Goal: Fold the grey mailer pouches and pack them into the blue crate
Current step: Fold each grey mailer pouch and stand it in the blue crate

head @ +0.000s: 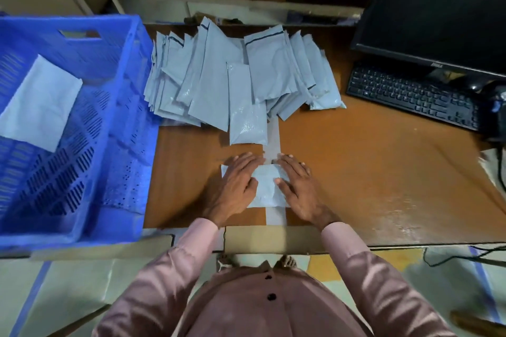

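Pouch [267,186] lay folded on the table [356,172], near the blue crate [131,123]. Left hand [236,180] and right hand [297,186] pressed it flat, fingers straight. It might have sprung open if they lifted too soon.

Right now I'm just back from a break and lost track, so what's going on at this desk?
A person is pressing both hands, left hand and right hand, flat on a grey mailer pouch at the near edge of the desk, apparently creasing a fold. A fanned pile of unfolded pouches waits further back. The blue crate on the left holds one folded pouch so far. A keyboard and monitor sit to the right.
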The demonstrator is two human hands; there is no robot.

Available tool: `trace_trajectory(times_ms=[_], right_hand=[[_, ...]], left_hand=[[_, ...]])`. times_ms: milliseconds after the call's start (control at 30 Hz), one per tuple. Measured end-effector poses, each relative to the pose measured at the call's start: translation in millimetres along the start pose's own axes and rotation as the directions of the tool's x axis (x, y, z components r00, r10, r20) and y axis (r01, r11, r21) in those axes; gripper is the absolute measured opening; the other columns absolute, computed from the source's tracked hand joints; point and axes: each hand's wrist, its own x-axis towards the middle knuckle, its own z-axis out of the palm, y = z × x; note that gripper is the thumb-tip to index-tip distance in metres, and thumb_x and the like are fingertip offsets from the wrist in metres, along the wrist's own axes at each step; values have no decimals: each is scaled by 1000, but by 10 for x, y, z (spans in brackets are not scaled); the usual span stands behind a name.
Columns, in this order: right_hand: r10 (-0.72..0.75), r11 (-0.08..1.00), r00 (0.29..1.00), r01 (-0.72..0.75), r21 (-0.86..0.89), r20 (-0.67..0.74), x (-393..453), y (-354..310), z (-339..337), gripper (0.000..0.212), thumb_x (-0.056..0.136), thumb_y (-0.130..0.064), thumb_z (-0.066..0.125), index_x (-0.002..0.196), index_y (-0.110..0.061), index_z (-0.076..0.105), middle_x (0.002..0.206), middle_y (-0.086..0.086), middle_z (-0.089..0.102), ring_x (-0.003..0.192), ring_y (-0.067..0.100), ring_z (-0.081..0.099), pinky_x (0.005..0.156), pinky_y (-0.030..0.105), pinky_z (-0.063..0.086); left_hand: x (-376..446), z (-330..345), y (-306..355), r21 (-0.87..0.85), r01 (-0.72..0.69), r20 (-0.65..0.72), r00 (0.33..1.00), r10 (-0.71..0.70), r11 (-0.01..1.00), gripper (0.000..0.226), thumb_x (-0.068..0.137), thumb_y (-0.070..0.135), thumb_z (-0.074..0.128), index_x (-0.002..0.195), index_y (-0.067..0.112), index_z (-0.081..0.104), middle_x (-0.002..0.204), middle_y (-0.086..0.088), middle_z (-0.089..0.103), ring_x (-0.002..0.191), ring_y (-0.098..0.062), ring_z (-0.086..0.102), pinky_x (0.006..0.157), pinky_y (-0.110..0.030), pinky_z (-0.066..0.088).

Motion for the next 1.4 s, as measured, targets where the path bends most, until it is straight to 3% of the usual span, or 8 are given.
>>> trace_trajectory(times_ms=[133,233,467,600,700,833,1000,1400], right_hand=[[16,987,997,-3,-161,76,1,-181,-260,52,105,-41,54,152,-20,45,165,1,36,157,20,20,128,44,15],[54,972,996,-37,-233,66,1,-418,-472,47,97,-37,69,139,-22,54,152,1,50,144,26,41,120,42,29],[-184,940,929,70,-334,-323,-112,-508,-543,38,75,-15,86,103,-23,62,101,-5,66,97,24,64,102,42,47],[-145,950,956,62,-306,-256,-241,-410,-218,47,67,4,72,108,-17,63,106,2,65,97,30,65,104,48,47],[-128,967,980,88,-240,-153,-414,-357,-84,45,67,-8,63,111,-19,61,112,1,60,103,25,59,98,43,49],[-91,988,961,55,-141,-261,-367,-328,-28,29,96,-33,56,120,-17,62,122,4,59,109,21,51,98,42,48],[-63,988,963,24,-151,-263,-3,-299,159,49,110,-38,38,150,-13,47,154,9,48,149,25,37,124,46,27],[-95,964,978,43,-264,-186,133,-144,325,54,111,-36,32,163,-21,30,169,-3,27,159,13,12,128,47,14]], left_hand=[[-48,-268,-69,296,-19,128,992,-20,955,68,94,36,55,159,26,35,165,4,35,156,-15,19,129,-46,-1],[-47,-435,-20,257,-19,116,993,-11,966,68,86,42,66,151,31,47,150,5,53,146,-16,41,129,-46,4],[-197,-607,157,248,-143,-236,950,203,958,50,71,16,79,120,22,73,115,2,66,109,-23,58,103,-36,45],[-366,-349,80,250,-110,-181,971,158,962,50,63,7,75,111,20,66,118,0,58,112,-22,55,85,-40,56],[-511,-231,-41,148,-71,-43,996,78,986,48,65,24,66,112,26,58,130,6,50,121,-15,51,84,-34,55],[-497,-162,-99,5,-37,-174,984,37,999,36,85,34,50,116,20,64,137,4,57,130,-15,52,100,-35,53],[-172,51,-184,130,43,-183,983,-18,991,53,107,39,31,151,17,51,158,0,48,151,-16,35,128,-32,16],[-91,208,-248,256,52,-154,988,-13,965,55,110,36,22,162,21,33,169,4,29,158,-15,20,128,-46,18]])
